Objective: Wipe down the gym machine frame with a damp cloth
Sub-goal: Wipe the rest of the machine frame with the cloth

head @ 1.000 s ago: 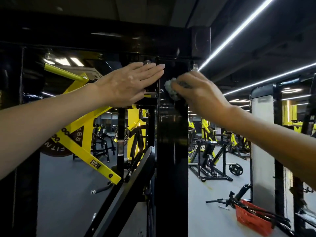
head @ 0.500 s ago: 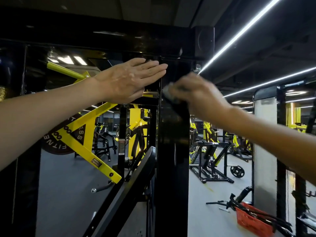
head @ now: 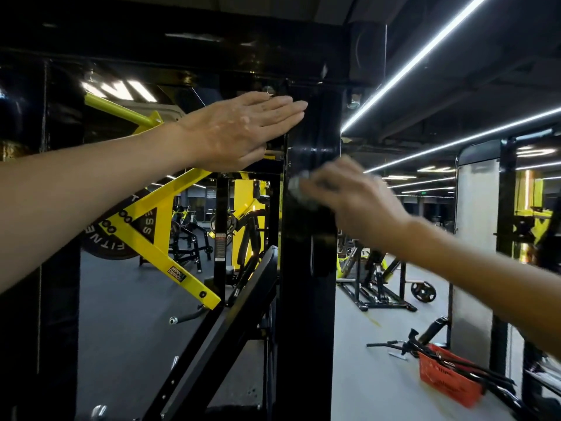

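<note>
The left hand is flat, fingers straight and together, their tips at the left edge of the black upright near its top. The right hand, blurred, curls round a grey cloth against the upright's front, lower down.

Grey floor, LED strips overhead

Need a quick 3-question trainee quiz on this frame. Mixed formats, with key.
1. True or false: the left hand is open, fingers straight, by the top of the black upright post.
2. Which hand holds the grey cloth? A) left hand B) right hand C) neither
3. Fill in: the basket on the floor at lower right is ____.

Key: 1 true; 2 B, it grips the cloth at the post, blurred; 3 red.
</note>
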Motion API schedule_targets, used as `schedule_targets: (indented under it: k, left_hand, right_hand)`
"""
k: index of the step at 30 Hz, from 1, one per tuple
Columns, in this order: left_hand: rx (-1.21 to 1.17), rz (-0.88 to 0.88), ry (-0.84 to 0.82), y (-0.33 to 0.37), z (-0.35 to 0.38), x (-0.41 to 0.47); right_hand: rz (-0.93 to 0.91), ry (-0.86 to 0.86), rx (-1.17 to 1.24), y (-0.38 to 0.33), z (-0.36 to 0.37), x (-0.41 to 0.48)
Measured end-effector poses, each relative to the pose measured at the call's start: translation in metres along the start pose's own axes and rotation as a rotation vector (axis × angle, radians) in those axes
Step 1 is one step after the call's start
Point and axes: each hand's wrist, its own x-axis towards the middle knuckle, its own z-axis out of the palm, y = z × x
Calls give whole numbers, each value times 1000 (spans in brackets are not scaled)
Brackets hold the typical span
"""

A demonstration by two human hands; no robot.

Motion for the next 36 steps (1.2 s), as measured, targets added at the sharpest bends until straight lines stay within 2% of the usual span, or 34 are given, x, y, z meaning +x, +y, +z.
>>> schedule_targets:
  k: [3, 5, 9, 14, 17, 20, 24, 27, 29, 31, 34, 36]
  left_hand:
    - [-1, -2, -8, -1, -1, -2]
    - [-22, -14, -4, -1, 0, -1]
    - [-46, 22, -1, 11, 5, 0]
    - [-73, 103, -1, 39, 2, 1]
    - [-79, 129, -14, 50, 4, -3]
    - [-112, 99, -8, 51, 3, -4]
    - [-107, 89, 12, 56, 6, -6]
    - [-112, 78, 13, 59, 6, -6]
    - [-111, 81, 12, 60, 6, -6]
    - [-106, 84, 11, 60, 7, -7]
    - [-116, 79, 6, 61, 6, -7]
    - [-118, 68, 9, 62, 7, -7]
  right_hand:
    - [200, 90, -103, 29, -10, 43]
    - [232, 127, -140, 24, -4, 45]
    - [120, 150, -33, -25, 22, -13]
    - [-18, -108, 97, -56, 19, -61]
    - [48, -34, 89, -21, 7, -30]
    - [163, 56, -78, -2, -1, -1]
    - [132, 53, 28, -53, 14, -47]
    - [-1, -88, 115, -92, 22, -97]
    - [-58, -143, 131, -89, 21, -100]
    - [-8, -99, 115, -69, 16, -77]
    - [193, 2, 8, -40, 9, -34]
    - [276, 18, -9, -48, 12, -32]
